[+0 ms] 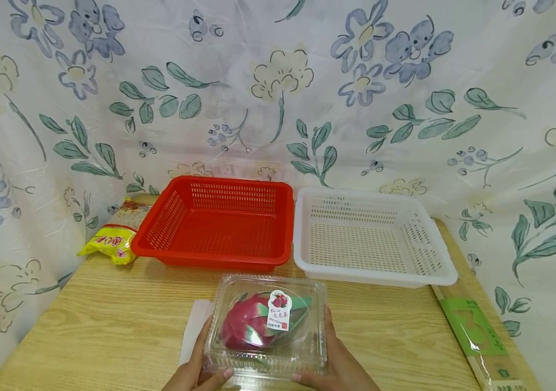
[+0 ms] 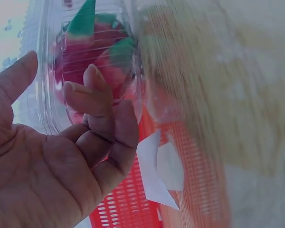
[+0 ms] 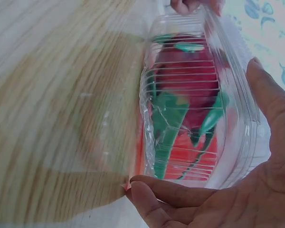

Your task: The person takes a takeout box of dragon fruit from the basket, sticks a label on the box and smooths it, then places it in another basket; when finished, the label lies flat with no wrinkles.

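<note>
A clear plastic clamshell box (image 1: 302, 339) with a red dragon fruit (image 1: 242, 324) inside is at the front of the table in the head view. Its lid carries a white label (image 1: 279, 310) with a fruit picture. My left hand (image 1: 195, 365) grips the box's left side; in the left wrist view the fingers bend against the wall, with the thumb by the rim. At the right side, my right hand (image 1: 341, 364) holds the box, its thumb along the rim and its fingers (image 3: 173, 192) at the lower edge in the right wrist view.
Behind the box stand a red basket (image 1: 219, 263) and a white basket (image 1: 371, 276), side by side. A yellow food bag (image 1: 114, 239) lies at the far left, a green-labelled packet (image 1: 475, 331) along the right edge. White paper (image 1: 194, 326) lies left of the box. A flowered curtain hangs behind.
</note>
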`<control>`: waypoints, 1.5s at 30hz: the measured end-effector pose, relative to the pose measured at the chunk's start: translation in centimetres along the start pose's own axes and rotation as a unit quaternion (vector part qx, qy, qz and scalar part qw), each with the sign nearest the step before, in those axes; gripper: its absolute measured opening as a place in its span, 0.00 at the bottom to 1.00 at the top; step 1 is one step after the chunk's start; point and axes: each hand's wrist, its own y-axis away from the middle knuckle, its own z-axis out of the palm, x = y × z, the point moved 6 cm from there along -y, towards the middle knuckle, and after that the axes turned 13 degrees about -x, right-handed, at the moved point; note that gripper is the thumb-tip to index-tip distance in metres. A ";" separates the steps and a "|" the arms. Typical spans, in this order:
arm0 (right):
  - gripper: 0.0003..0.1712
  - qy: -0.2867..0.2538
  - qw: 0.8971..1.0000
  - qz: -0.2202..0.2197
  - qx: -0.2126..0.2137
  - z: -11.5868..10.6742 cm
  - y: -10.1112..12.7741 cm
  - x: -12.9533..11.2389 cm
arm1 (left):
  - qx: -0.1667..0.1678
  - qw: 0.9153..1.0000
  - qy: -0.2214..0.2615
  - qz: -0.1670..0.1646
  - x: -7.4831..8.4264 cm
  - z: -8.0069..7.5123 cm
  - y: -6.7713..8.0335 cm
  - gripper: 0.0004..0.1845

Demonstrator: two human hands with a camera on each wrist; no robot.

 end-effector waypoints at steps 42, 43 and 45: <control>0.74 -0.166 0.984 -0.064 -0.009 0.8 1.6 -1.8 | 0.032 0.999 -0.019 -0.033 0.9 -0.1 1.0 0.60; 0.74 -0.166 0.984 -0.065 -0.009 0.8 1.6 -1.9 | 0.032 0.999 -0.019 -0.031 0.9 -0.1 1.0 0.59; 0.74 -0.165 0.984 -0.065 -0.008 0.9 1.6 -1.9 | 0.031 0.999 -0.019 -0.023 1.1 0.0 1.0 0.58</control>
